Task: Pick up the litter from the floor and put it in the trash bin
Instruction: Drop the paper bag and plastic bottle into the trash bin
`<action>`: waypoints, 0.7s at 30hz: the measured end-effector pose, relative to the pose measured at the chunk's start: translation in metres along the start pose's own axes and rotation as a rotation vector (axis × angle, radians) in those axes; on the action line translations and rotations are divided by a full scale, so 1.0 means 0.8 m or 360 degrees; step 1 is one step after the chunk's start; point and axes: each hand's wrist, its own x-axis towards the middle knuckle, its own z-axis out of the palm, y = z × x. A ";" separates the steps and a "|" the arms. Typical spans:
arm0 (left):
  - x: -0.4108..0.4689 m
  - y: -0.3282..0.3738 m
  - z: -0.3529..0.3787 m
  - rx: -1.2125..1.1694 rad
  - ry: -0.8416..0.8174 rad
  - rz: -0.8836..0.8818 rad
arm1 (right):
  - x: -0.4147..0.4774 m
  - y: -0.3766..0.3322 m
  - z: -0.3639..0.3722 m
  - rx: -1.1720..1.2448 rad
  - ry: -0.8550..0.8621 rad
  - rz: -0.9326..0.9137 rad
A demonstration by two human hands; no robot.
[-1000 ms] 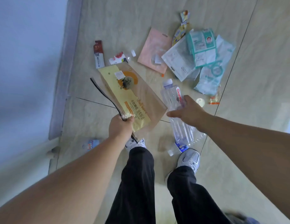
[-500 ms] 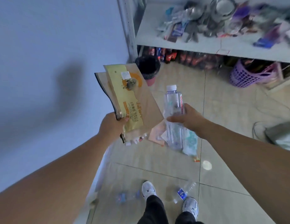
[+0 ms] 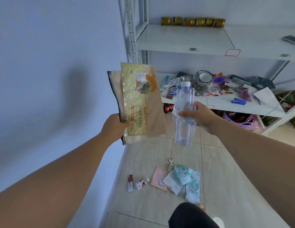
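My left hand (image 3: pixel 114 127) grips the lower edge of a large yellow and brown flat bag (image 3: pixel 140 102) and holds it upright at chest height. A clear, empty plastic bottle (image 3: pixel 184 112) with a white cap stands upright in my right hand (image 3: pixel 198 115), which is closed around its middle. Down on the tiled floor lies more litter: a pink packet (image 3: pixel 159 180), white and teal wrappers (image 3: pixel 183 180), a small red sachet (image 3: pixel 130 183) and a small red and white pack (image 3: pixel 140 184). The trash bin is hidden behind the bag.
A white metal shelf rack (image 3: pixel 181 38) stands ahead against the wall, its middle shelf crowded with bowls, packets and a blue stapler (image 3: pixel 239 101). Below it are cola bottles (image 3: pixel 167 108) and a purple basket (image 3: pixel 245 124). A blue-white wall runs along the left.
My head has lifted from the floor toward the shelves. Both hands have risen with the bag and the bottle, and the dark bin seen half a second ago is now covered by the bag.
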 end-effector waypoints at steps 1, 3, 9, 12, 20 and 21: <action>0.006 0.002 -0.001 0.0002 0.0002 0.0000 | 0.005 -0.001 -0.003 0.0014 -0.0009 -0.0003; 0.022 0.007 0.002 0.0019 -0.0005 -0.0015 | 0.017 0.000 -0.009 0.0025 -0.0029 -0.0004; 0.084 0.018 0.027 0.0088 -0.0028 -0.0064 | 0.088 0.012 -0.044 0.0105 -0.0066 0.0006; 0.121 0.030 0.038 0.0123 -0.0012 -0.0125 | 0.133 0.014 -0.063 0.0136 -0.0144 -0.0022; 0.204 0.066 0.055 0.0169 -0.0090 -0.0145 | 0.229 -0.017 -0.099 0.0084 -0.0180 -0.0041; 0.215 0.067 0.057 0.0169 -0.0106 -0.0149 | 0.242 -0.020 -0.099 0.0078 -0.0184 -0.0047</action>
